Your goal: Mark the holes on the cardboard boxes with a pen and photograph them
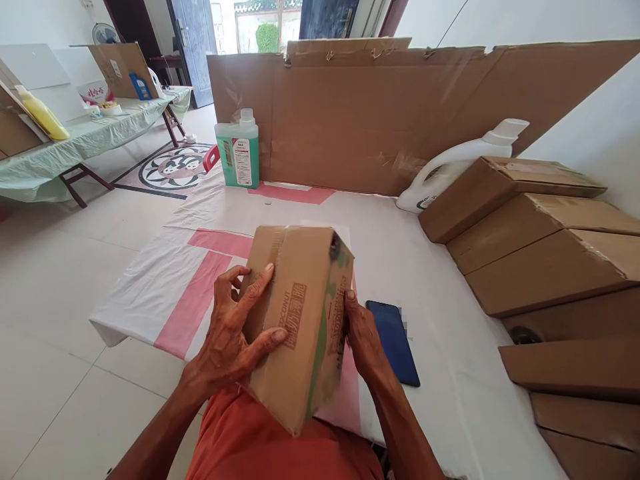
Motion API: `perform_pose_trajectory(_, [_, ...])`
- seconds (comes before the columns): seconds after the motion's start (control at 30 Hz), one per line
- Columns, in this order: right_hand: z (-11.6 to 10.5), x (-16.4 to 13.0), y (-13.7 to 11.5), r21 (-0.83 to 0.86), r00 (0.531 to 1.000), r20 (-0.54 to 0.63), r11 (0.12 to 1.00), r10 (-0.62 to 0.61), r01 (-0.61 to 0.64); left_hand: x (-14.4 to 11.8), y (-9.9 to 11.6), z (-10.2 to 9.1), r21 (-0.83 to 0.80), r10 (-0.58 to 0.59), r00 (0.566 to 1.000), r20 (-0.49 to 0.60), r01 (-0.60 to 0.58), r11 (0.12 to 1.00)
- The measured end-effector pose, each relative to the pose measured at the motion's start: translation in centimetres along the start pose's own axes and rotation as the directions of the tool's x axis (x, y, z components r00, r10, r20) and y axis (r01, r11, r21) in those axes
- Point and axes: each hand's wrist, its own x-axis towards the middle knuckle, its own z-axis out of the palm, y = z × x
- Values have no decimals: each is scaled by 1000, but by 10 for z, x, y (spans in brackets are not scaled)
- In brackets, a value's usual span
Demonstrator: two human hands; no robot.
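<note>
Far left, a yellow bottle [44,115] lies on a side table with a green cover [75,143]. A green detergent jug [239,150] stands upright at the back of the surface [435,293], against a cardboard sheet [380,113]. Left hand [231,340], grip closed on the left face of a printed cardboard box [300,320], fingers spread flat over it. The box is tilted, near end at the person's lap, far end over the surface edge. Right hand [361,337] presses the box's right side, grip closed on it. Dark blue phone [393,341] lies flat just beside the right hand. White jug [460,163] lies on its side behind stacked flat cartons [540,233] at far right.
</note>
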Motion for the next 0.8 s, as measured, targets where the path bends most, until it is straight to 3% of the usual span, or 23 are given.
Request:
perform_pose_trajectory(0.13, [-13, -39, -5, -37, 995, 30, 995, 98, -97, -19, -5, 3, -274, -155, 981, 114, 181, 945])
perform_pose_trajectory(0.23, [-18, -68, -4, -120, 996, 11, 989, 87, -85, -29, -18, 8, -479, -254, 934, 251, 348, 806])
perform_pose_trajectory(0.4, [-26, -87, 3, -189, 996, 77, 982, 45, -30, -26, -23, 14, -534, -383, 838, 389, 543, 647])
perform_pose_trajectory(0.5, [-38, -75, -4, -277, 998, -65, 961, -20, 1, -28, -12, 17, -538, -344, 860, 377, 506, 674])
perform_pose_trajectory(0.6, [-44, -53, -27, -347, 942, -261, 931, -210, 112, -38, 3, 22, -537, -272, 918, 288, 390, 748])
perform_pose_trajectory(0.7, [-36, -34, -56, -388, 929, -166, 888, -330, 246, -53, 12, 28, -514, -248, 948, 201, 318, 797])
perform_pose_trajectory(0.8, [-20, -27, -74, -411, 940, -22, 861, -339, 301, -66, 14, 32, -518, -273, 955, 115, 292, 804])
